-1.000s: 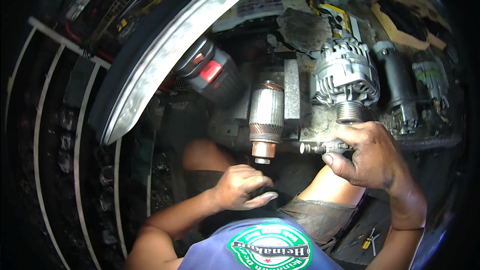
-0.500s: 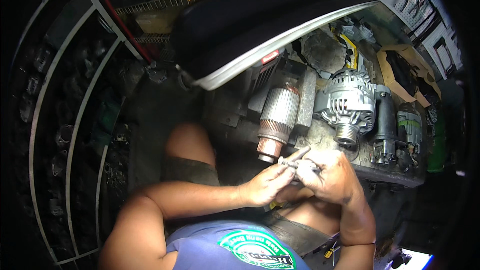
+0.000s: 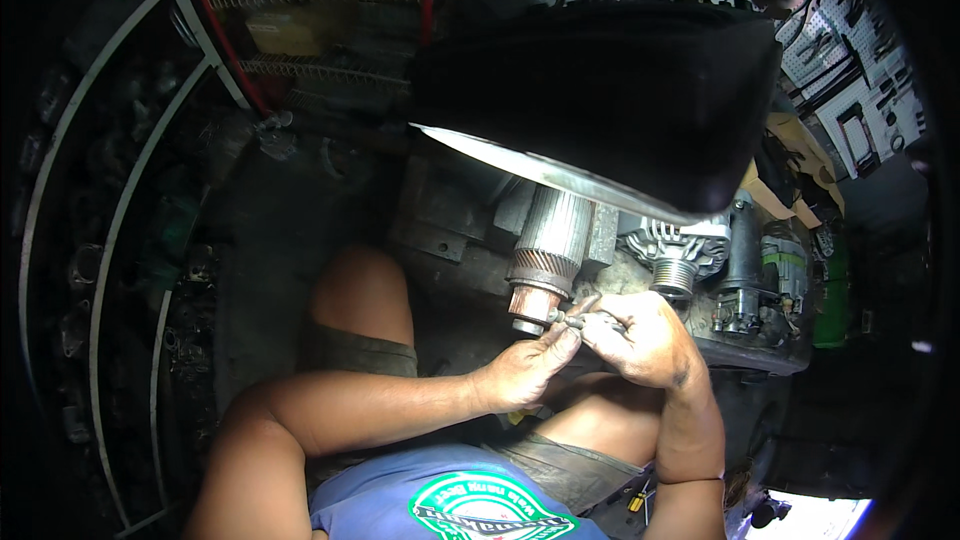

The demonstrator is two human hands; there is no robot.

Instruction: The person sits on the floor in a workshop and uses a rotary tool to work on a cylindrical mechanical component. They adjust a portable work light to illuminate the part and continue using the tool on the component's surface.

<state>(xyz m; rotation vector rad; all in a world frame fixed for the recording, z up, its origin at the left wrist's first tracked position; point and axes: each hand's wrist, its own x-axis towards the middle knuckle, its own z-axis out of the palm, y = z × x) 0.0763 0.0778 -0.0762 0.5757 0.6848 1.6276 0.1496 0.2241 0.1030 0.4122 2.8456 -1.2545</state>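
Observation:
Both hands meet just in front of an armature (image 3: 553, 225) with a copper commutator (image 3: 536, 300) at its near end. My left hand (image 3: 522, 372) is closed, thumb and fingers pinching a small, rod-like metal piece (image 3: 570, 321) with a wider end. My right hand (image 3: 640, 342) grips the same piece from the other side with curled fingers, which hide part of it. Its wider end is close beside the commutator; whether they touch I cannot tell. Right of the armature stands a silver alternator (image 3: 680, 252) with a ribbed pulley, its top hidden behind the lamp.
A large dark lamp hood (image 3: 600, 100) with a bright lower edge hangs over the bench. A cylindrical starter motor (image 3: 739, 260), a green-banded unit (image 3: 785, 265) and an open cardboard box (image 3: 790, 175) stand at right. Metal racking (image 3: 110, 230) holds parts at left. Tools hang on a pegboard (image 3: 850, 70).
The view has shifted, and the lamp hood now covers more of the alternator and the armature's top. Both hands, still holding the metal piece, appear closer to the commutator.

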